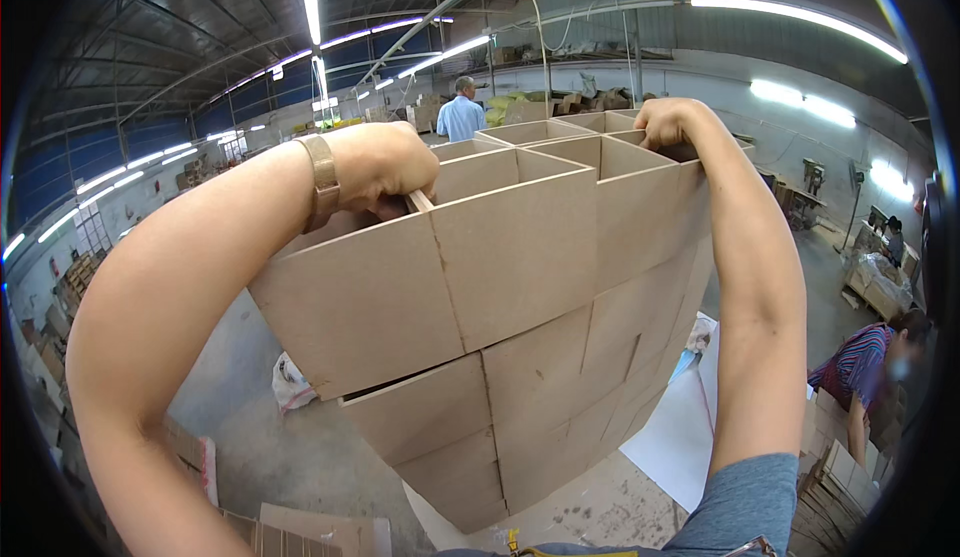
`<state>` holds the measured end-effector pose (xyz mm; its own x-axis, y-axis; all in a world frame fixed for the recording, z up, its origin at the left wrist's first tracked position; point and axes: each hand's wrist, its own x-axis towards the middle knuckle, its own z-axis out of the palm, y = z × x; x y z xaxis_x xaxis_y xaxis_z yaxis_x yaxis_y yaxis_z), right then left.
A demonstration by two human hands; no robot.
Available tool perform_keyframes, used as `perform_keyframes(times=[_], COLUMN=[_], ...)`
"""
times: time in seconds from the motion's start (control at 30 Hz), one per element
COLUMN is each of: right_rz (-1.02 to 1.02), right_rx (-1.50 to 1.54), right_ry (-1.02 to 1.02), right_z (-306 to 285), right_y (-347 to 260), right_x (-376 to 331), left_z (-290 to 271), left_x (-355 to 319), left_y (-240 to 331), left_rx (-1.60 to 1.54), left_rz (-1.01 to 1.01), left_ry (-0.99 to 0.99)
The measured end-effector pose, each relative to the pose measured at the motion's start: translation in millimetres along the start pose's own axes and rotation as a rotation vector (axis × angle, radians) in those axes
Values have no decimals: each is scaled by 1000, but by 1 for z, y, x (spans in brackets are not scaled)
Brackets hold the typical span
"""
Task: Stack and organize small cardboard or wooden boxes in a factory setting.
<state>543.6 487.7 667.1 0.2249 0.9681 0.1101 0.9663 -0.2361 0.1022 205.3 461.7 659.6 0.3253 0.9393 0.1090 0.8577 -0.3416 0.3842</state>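
A tall stack of brown cardboard grid dividers fills the middle of the view, its open cells showing at the top. My left hand, with a gold band on the wrist, grips the upper left edge of the top divider. My right hand is closed over the upper right edge of the same divider, fingers hooked into a cell. Both arms reach up around the stack.
A person in a blue shirt stands far behind the stack. Another person in a striped top bends over cardboard piles at the right. White sheets lie on the concrete floor; flat cardboard pieces lie at the lower left.
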Motion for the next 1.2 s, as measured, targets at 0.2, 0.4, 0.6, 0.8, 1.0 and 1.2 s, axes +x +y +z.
perform_keyframes(times=[0.2, 0.4, 0.6, 0.8, 1.0, 1.2], right_rz=[-52, -45, -83, -73, -23, -32], right_rx=[35, 15, -52, 2, -24, -91], right_ry=[-107, -64, -31, -36, -66, -55], right_z=[13, 14, 8, 8, 8, 10], right_y=[7, -4, 10, 25, 12, 14], right_x=[31, 13, 17, 20, 15, 23], left_z=[1, 10, 11, 5, 11, 10], left_x=[15, 9, 6, 8, 9, 8], left_y=[-11, -8, -2, 13, 14, 13], left_rx=[357, -207, -268, -174, -178, -153], left_rz=[182, -59, -28, -34, -18, -48], left_ry=[-50, 12, 39, -21, -10, -7])
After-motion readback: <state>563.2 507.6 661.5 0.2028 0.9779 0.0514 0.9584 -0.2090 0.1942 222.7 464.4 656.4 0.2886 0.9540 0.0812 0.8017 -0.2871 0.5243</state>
